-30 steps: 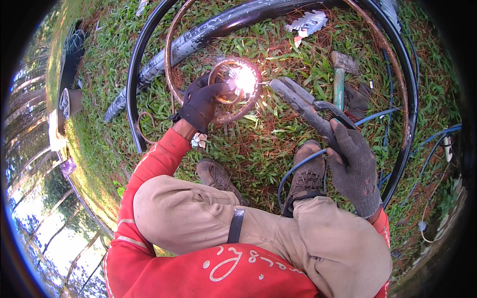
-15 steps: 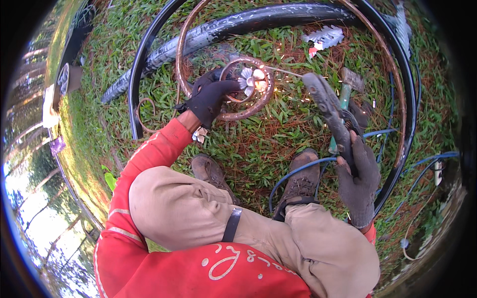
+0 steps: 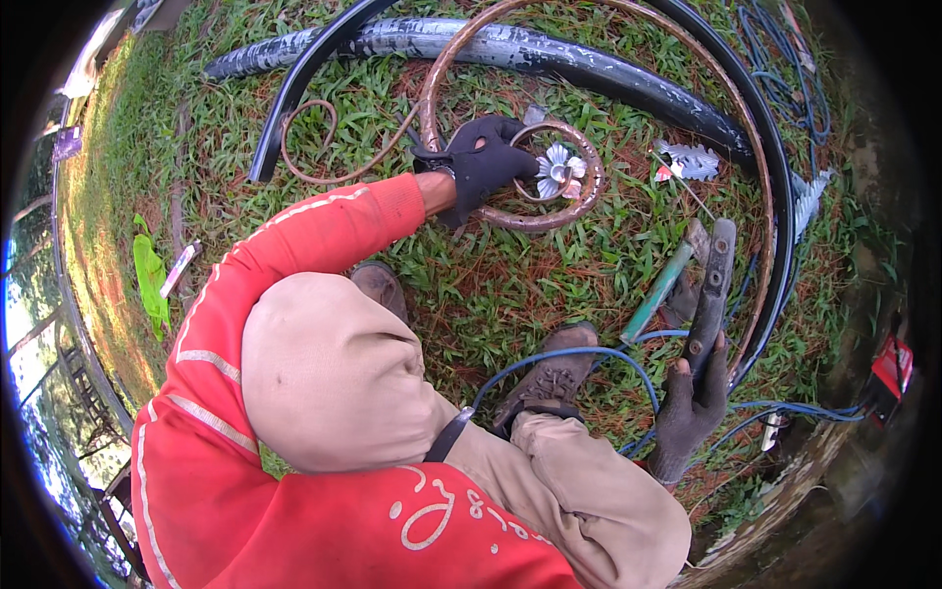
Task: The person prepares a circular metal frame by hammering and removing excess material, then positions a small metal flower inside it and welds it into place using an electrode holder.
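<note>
My left hand (image 3: 483, 162), in a black glove, is closed at the left edge of a silvery metal flower (image 3: 555, 169). Its fingertips pinch by a petal, and the exact grip is partly hidden. The flower sits inside the round curl of a brown, rusty metal scroll (image 3: 589, 196), which passes beneath that hand. In a grey glove, my right hand (image 3: 689, 417) grips a dark welding electrode holder (image 3: 712, 294). From the holder's tip a thin electrode (image 3: 685, 184) points up and left, apart from the flower. No sparks show.
A green-handled hammer (image 3: 659, 293) lies left of the holder. Beyond the scroll are a black peeling pipe (image 3: 451, 39) and a curved black bar (image 3: 782, 196). A metal leaf (image 3: 693, 161) lies on the grass. Blue cable (image 3: 579, 351) loops over my right boot (image 3: 545, 378).
The sparks at the flower have stopped. My right hand has drawn the electrode holder back from it, toward me. My left hand stays at the flower; the whole view has shifted.
</note>
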Action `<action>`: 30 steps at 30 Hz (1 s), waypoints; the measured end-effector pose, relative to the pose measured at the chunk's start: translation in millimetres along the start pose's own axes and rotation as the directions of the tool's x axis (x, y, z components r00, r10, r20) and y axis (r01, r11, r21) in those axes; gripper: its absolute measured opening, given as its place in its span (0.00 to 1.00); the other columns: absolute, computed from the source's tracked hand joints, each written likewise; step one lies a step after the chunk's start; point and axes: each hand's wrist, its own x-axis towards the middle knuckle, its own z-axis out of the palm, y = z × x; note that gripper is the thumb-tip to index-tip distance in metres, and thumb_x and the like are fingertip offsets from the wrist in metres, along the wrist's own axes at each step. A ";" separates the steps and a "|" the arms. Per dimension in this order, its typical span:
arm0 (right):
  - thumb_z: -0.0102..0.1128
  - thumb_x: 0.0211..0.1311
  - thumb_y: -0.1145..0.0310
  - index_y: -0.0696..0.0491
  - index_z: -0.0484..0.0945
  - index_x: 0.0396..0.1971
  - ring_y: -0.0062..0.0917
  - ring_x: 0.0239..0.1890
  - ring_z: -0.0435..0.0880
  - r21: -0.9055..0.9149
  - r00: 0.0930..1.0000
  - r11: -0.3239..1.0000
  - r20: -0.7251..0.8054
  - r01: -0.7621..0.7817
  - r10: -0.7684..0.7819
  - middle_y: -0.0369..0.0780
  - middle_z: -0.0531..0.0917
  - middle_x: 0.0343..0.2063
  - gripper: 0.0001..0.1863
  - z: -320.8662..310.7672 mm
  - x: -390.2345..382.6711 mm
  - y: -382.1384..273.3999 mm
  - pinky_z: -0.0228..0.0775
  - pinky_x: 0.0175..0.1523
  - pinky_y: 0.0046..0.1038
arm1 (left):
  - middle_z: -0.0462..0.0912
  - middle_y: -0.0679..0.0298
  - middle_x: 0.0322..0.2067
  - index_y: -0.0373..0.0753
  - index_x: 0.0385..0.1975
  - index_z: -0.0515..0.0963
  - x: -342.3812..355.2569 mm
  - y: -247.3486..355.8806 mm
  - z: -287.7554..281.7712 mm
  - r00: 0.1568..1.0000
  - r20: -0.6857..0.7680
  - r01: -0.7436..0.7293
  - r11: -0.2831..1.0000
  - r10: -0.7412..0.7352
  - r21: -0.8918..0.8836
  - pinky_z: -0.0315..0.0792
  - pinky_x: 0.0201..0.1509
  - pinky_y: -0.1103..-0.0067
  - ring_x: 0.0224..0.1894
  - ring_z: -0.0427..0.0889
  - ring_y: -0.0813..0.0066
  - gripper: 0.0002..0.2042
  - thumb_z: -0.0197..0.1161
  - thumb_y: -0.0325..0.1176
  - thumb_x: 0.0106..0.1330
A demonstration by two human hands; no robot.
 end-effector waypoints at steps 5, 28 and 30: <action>0.66 0.73 0.81 0.66 0.69 0.77 0.28 0.68 0.80 0.090 0.995 0.991 0.009 -0.097 0.097 0.50 0.78 0.72 0.34 7.7 -6.7 -5.6 0.71 0.72 0.30 | 0.91 0.58 0.38 0.29 0.47 0.86 -5.6 -8.7 0.0 0.995 -0.080 -0.062 0.988 0.051 -0.141 0.84 0.47 0.75 0.38 0.88 0.74 0.18 0.76 0.29 0.57; 0.69 0.72 0.75 0.65 0.71 0.76 0.28 0.63 0.83 -0.009 0.997 0.998 0.051 -0.059 0.060 0.50 0.82 0.68 0.35 9.5 -9.1 -3.9 0.73 0.69 0.30 | 0.91 0.59 0.34 0.29 0.44 0.87 9.4 -18.7 -9.8 0.994 0.050 -0.097 0.994 0.099 -0.042 0.84 0.41 0.76 0.33 0.89 0.75 0.17 0.75 0.31 0.57; 0.70 0.72 0.75 0.65 0.71 0.76 0.28 0.62 0.83 -0.025 0.998 0.999 0.053 -0.045 0.047 0.50 0.82 0.67 0.35 11.7 -9.3 -4.2 0.73 0.68 0.30 | 0.92 0.59 0.34 0.29 0.44 0.88 8.4 -21.8 -8.0 0.996 0.032 -0.080 0.994 0.082 -0.075 0.83 0.41 0.76 0.33 0.89 0.75 0.16 0.75 0.31 0.58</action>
